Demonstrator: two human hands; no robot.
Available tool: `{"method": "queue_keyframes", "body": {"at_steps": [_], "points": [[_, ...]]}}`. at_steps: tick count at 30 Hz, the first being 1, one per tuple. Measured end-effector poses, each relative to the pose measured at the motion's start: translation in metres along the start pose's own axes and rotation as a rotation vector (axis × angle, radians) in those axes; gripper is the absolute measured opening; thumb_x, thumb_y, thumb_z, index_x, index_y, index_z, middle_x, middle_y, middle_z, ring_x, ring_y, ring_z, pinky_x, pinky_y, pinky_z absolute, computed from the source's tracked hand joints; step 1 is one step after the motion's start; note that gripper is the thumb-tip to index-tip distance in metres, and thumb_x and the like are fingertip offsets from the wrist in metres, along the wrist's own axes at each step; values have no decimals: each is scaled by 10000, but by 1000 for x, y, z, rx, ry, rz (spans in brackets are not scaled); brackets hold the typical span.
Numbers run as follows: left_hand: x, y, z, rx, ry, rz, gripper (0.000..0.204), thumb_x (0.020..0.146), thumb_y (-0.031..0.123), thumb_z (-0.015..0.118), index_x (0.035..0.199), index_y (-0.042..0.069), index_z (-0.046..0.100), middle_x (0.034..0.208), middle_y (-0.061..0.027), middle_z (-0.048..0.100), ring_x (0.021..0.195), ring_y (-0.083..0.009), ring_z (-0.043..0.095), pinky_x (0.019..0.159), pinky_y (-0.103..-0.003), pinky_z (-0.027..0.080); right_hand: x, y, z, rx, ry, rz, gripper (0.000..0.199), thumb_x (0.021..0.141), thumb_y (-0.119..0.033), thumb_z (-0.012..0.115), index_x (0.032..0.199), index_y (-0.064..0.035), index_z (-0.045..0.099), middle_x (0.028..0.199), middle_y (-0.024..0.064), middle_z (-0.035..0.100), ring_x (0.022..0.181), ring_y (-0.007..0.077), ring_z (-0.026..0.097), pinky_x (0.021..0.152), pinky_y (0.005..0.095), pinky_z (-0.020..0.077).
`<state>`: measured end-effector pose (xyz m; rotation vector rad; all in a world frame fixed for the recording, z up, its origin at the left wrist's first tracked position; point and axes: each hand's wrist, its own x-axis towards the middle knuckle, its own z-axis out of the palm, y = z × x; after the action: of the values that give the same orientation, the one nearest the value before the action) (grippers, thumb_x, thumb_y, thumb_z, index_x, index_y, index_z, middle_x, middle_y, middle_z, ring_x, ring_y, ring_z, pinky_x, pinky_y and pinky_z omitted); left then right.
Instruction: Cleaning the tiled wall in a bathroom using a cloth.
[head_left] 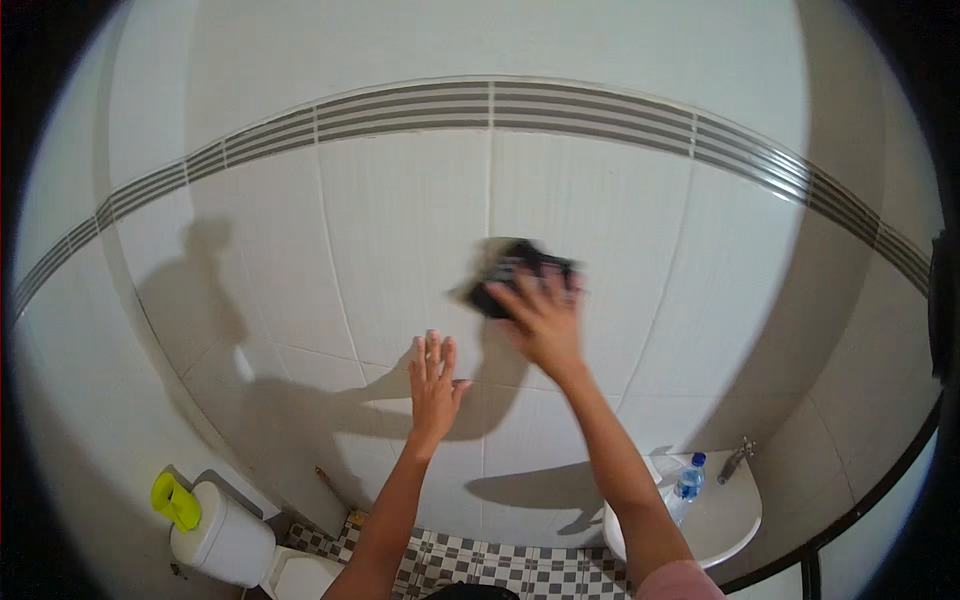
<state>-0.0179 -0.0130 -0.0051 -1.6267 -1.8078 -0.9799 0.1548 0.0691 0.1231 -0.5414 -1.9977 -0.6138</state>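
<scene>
A dark, crumpled cloth [503, 272] lies against the white tiled wall [400, 230], below a striped border. My right hand [546, 328] presses on it with the fingers spread over its right part; both are blurred by motion. To the lower left, my left hand [433, 392] is held up with its fingers stretched out and nothing in it. It is at or close to the wall; whether the fingertips touch the tiles I cannot tell.
At the lower right, a white washbasin [738, 525] with a metal tap [738, 460] holds a clear plastic bottle [688, 484] with a blue cap. A bright yellow-green container [176, 502] stands on the toilet tank [225, 540] at the lower left. Checkered tiles cover the floor [500, 568].
</scene>
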Motion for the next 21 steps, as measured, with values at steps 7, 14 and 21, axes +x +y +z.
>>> {"method": "queue_keyframes", "body": {"at_steps": [7,14,21], "points": [[3,3,7,-96,53,30,875,750,240,697,1449,164,176,1505,-144,98,1361,-400,133,987,-636,258,-14,104,-60,-299,539,584,529,849,-401,590,1343,-303,431,1465,140,264,1288,465,270,1036,609,137],[1,-13,-20,-190,-43,100,791,781,186,664,1434,125,221,1490,-136,183,1352,-361,204,975,-595,285,52,4,18,-319,480,473,509,849,-419,555,1335,-315,444,1469,152,250,1292,486,231,1029,636,62],[44,-105,-160,-421,383,-47,504,891,173,499,1363,54,370,1407,-127,373,1321,-275,307,1089,-403,196,85,-76,48,-178,317,353,497,840,-373,586,1318,-315,466,1463,128,275,1313,460,213,1035,631,31]]}}
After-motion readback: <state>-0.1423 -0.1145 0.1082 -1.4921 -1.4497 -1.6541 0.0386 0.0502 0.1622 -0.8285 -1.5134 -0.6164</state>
